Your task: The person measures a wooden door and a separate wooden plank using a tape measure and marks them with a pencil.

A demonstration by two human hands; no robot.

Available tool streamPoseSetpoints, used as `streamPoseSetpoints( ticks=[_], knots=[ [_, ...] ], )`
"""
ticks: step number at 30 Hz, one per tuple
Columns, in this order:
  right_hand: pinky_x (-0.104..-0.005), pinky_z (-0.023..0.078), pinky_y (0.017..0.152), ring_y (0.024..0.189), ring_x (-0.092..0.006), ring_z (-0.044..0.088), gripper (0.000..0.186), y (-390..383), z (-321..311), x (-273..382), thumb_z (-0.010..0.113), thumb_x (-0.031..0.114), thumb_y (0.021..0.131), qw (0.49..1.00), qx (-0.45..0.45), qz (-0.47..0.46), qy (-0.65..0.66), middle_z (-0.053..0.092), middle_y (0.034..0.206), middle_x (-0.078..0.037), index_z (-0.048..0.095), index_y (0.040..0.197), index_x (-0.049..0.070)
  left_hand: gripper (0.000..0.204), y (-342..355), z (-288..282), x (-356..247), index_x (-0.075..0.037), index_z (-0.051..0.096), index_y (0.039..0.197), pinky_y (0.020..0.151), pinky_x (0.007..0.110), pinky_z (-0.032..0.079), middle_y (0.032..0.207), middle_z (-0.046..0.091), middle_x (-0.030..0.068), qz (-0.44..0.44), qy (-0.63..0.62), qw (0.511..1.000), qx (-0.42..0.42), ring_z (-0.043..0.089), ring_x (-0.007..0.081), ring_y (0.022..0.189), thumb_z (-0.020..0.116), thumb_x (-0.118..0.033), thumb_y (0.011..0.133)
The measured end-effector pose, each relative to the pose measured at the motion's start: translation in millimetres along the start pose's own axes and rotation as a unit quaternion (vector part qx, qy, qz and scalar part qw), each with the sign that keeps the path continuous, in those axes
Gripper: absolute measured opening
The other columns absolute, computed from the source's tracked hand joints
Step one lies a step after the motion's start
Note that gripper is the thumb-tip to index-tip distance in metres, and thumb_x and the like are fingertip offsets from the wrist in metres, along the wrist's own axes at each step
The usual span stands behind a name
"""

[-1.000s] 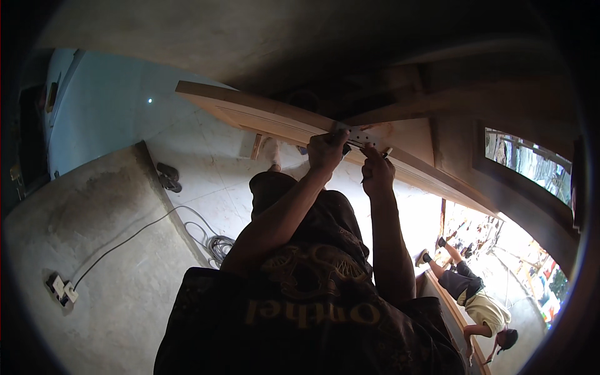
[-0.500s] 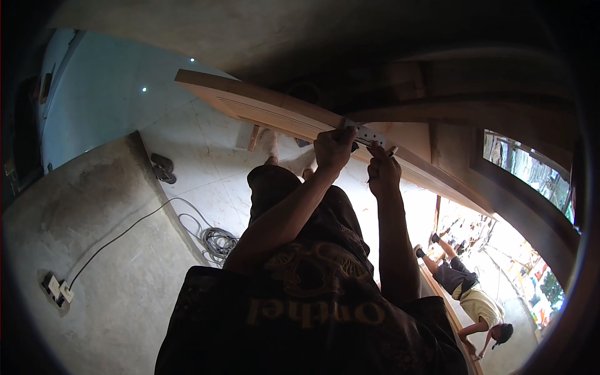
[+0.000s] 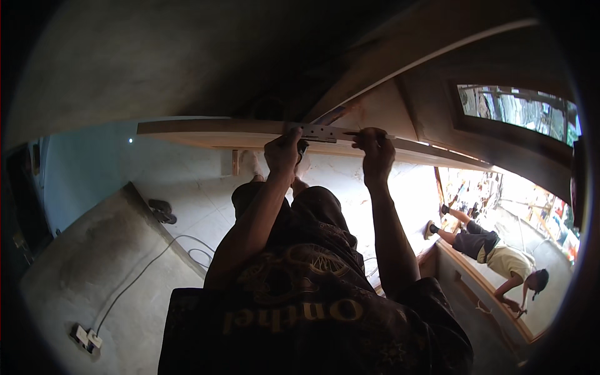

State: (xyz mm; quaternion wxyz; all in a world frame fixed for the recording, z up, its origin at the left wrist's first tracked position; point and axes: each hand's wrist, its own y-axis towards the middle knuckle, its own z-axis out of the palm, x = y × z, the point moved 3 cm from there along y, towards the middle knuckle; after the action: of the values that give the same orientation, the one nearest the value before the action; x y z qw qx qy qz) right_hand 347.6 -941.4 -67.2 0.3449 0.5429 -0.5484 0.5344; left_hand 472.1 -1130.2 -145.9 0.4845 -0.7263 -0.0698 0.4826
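A long wooden door panel (image 3: 212, 128) stands on edge in front of me. On its narrow edge lies a flat metal hinge (image 3: 322, 132) with several screw holes. My left hand (image 3: 282, 153) is closed around the hinge's left end, thumb on top. Something dark (image 3: 302, 149) shows beside those fingers; its kind is unclear. Just past the hinge's right end, my right hand (image 3: 377, 150) pinches a slim pencil-like stick (image 3: 390, 136), its point toward the hinge.
A dark framed window panel (image 3: 519, 119) is at the right. Outside, a person (image 3: 500, 256) bends over a long wooden frame (image 3: 481, 294). At left, a cable (image 3: 134, 278) runs from a socket (image 3: 86, 337) over a grey wall, near dark footwear (image 3: 162, 211).
My view has turned, so the door edge now lies nearly level. The right hand has shifted to the hinge's right end, bringing the stick's point there. The left hand keeps its hold.
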Motion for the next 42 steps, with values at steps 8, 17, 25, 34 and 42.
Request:
streamPoseSetpoints(
  ticks=[8, 17, 25, 34, 42],
  knots=[
    [-0.0358, 0.060, 0.079, 0.083, -0.0226, 0.078, 0.027, -1.8, 12.5, -18.4, 0.065, 0.023, 0.105, 0.996, -0.006, -0.035, -0.083, 0.078, 0.086, -0.015, 0.068, 0.106, -0.003, 0.033, -2.5, 2.8, -3.3, -0.001, 0.078, 0.079, 0.063, 0.032, 0.045, 0.072, 0.066, -0.0014, 0.043, -0.050, 0.998, -0.023, 0.054, 0.0085, 0.066, 0.086, -0.032, 0.088],
    [-0.0365, 0.059, 0.076, 0.081, -0.0238, 0.078, 0.025, -2.1, 14.0, -20.1, 0.063, 0.023, 0.106, 0.994, 0.003, -0.057, -0.092, 0.077, 0.085, -0.014, 0.066, 0.104, -0.002, 0.034, 5.1, 1.8, 2.6, 0.001, 0.079, 0.086, 0.068, 0.033, 0.047, 0.077, 0.069, 0.0008, 0.035, -0.029, 0.999, -0.028, 0.057, 0.0102, 0.071, 0.086, -0.032, 0.087],
    [-0.0353, 0.059, 0.073, 0.078, -0.0212, 0.074, 0.020, 8.1, 6.5, -17.6, 0.059, 0.018, 0.107, 0.990, 0.067, -0.055, -0.113, 0.073, 0.083, -0.014, 0.060, 0.100, -0.001, 0.038, -1.0, 6.4, -4.9, 0.002, 0.079, 0.098, 0.076, 0.033, 0.047, 0.090, 0.073, 0.0033, 0.018, -0.037, 0.999, -0.018, 0.061, 0.0126, 0.081, 0.085, -0.035, 0.089],
    [-0.0344, 0.059, 0.074, 0.081, -0.0195, 0.074, 0.017, 34.3, 14.7, -7.5, 0.060, 0.014, 0.106, 0.987, 0.040, -0.085, -0.134, 0.073, 0.087, -0.013, 0.061, 0.107, -0.002, 0.039, -3.9, 8.6, -12.7, 0.002, 0.079, 0.096, 0.076, 0.033, 0.048, 0.091, 0.073, 0.0040, 0.022, -0.018, 0.999, -0.025, 0.061, 0.0130, 0.081, 0.085, -0.036, 0.090],
    [-0.0358, 0.059, 0.078, 0.086, -0.0232, 0.074, 0.014, 1.2, 48.8, 52.5, 0.064, 0.003, 0.101, 0.968, 0.192, -0.109, -0.116, 0.073, 0.095, -0.013, 0.061, 0.114, -0.001, 0.037, 5.6, 13.2, -0.4, -0.001, 0.073, 0.068, 0.057, 0.033, 0.042, 0.059, 0.058, -0.0029, 0.108, -0.054, 0.992, -0.028, 0.050, 0.0062, 0.059, 0.084, -0.031, 0.088]
  ],
)
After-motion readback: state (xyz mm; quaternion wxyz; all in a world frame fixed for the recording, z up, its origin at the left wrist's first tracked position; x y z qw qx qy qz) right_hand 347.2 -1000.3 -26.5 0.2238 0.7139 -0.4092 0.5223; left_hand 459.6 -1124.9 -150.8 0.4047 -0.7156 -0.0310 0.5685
